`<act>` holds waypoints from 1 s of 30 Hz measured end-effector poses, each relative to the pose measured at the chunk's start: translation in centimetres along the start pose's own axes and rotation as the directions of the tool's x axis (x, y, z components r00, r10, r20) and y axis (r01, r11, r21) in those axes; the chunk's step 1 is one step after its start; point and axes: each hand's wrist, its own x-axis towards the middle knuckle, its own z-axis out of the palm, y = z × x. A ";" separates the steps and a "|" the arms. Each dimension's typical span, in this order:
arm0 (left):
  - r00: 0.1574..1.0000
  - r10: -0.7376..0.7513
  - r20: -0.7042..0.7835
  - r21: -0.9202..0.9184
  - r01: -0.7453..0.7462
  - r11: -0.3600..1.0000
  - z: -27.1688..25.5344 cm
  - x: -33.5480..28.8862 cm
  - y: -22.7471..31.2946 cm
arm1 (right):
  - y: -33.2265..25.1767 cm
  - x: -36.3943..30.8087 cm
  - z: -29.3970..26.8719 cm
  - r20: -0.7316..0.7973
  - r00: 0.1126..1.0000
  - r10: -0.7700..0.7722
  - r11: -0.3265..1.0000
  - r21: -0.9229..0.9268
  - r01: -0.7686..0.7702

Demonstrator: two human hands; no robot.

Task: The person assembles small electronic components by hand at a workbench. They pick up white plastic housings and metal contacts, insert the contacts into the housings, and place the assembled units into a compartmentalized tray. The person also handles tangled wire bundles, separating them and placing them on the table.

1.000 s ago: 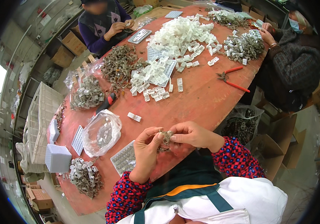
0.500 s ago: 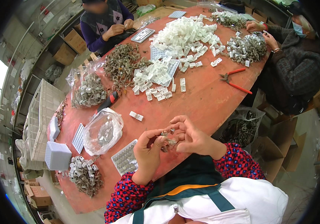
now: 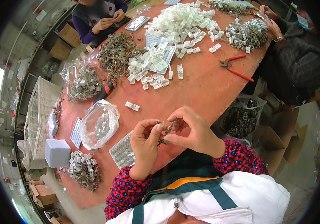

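Near the table's front edge, my left hand (image 3: pixel 146 140) pinches one part of a small greyish-brown wire coil (image 3: pixel 168 129). My right hand (image 3: pixel 197 131) grips the coil's other side between thumb and fingers. Fingers partly cover the coil, so its ends are hard to make out. Just left of my left hand lies a tray (image 3: pixel 122 152) with rows of round cells. Beyond it is an open clear plastic bag (image 3: pixel 112 127) with small pale pieces inside. A single white plastic case (image 3: pixel 132 106) rests on the red table (image 3: pixel 167 102) ahead of my hands.
White cases (image 3: pixel 184 22) are heaped at the far middle, beside wire coils (image 3: pixel 117 56). Red-handled pliers (image 3: pixel 237 68) lie to the right. A foam block (image 3: pixel 57 153) and coils with white cases (image 3: pixel 85 173) sit at left. Two people work across the table.
Both hands have risen slightly in the picture, still holding the wire coil between them. My right fingers have closed in more on it. The whole view has shifted a little.
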 end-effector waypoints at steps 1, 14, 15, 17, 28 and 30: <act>1.000 -0.002 0.001 -0.006 0.002 1.000 0.0 0.0 0.0 | -0.1 0.1 0.0 0.006 1.000 0.026 1.000 -0.012 -0.026; 0.993 0.080 0.086 0.253 -0.100 0.962 -0.8 0.1 0.2 | -0.2 1.6 -1.1 0.071 0.993 -0.094 0.964 -0.242 0.109; 0.988 0.120 0.095 0.293 -0.143 0.945 -0.8 0.0 0.2 | -0.2 1.7 -1.3 0.079 0.991 -0.104 0.954 -0.276 0.122; 0.965 0.221 0.142 0.438 -0.262 0.860 -0.8 -0.2 0.3 | -0.5 1.8 -1.5 0.082 0.997 0.003 0.989 -0.146 0.009; 0.668 0.557 0.493 0.647 -0.710 0.278 -1.5 0.5 0.3 | -1.2 2.4 -2.1 0.134 0.987 0.091 0.995 -0.041 -0.086; 0.715 0.538 0.446 0.668 -0.666 0.332 -1.7 0.4 0.3 | -1.2 2.3 -2.3 0.149 0.986 0.082 0.995 -0.076 -0.071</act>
